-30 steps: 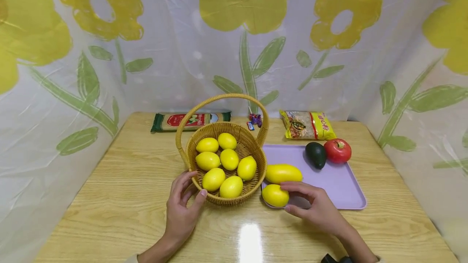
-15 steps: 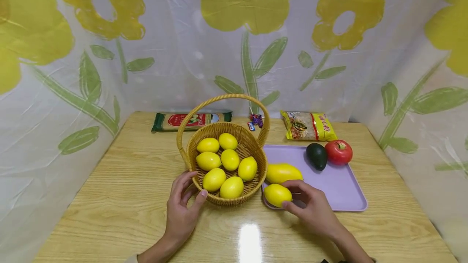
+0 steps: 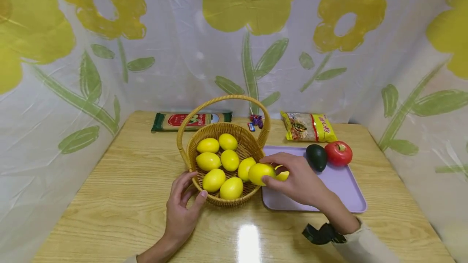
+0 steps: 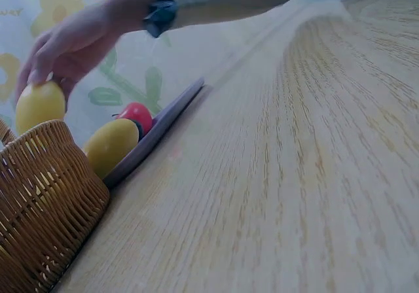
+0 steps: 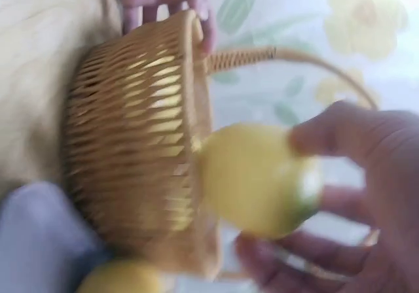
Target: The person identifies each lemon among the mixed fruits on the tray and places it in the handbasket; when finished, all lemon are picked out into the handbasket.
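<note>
A wicker basket (image 3: 224,201) with a tall arched handle stands on the wooden table, several lemons (image 3: 213,180) inside. At its near left rim, my left hand (image 3: 183,208) holds on with thumb and fingers. My right hand (image 3: 297,177) pinches another lemon (image 3: 261,173) by its end, right at the basket's right rim. The right wrist view shows that lemon (image 5: 252,178) raised at rim height, its tip between thumb and fingers. Behind the right hand, a larger yellow fruit (image 3: 282,175), mostly covered, lies on the lilac tray (image 3: 343,192).
An avocado (image 3: 316,157) and a round red fruit (image 3: 338,153) sit at the tray's back right. Along the back lie a green-ended pasta packet (image 3: 172,121), small wrapped sweets (image 3: 257,121) and a yellow food bag (image 3: 310,127). Flower-print curtains (image 3: 175,52) surround the table.
My right hand has lifted the lemon off the tray's near left corner and carried it up and left to the basket rim. My left hand has stayed on the basket.
</note>
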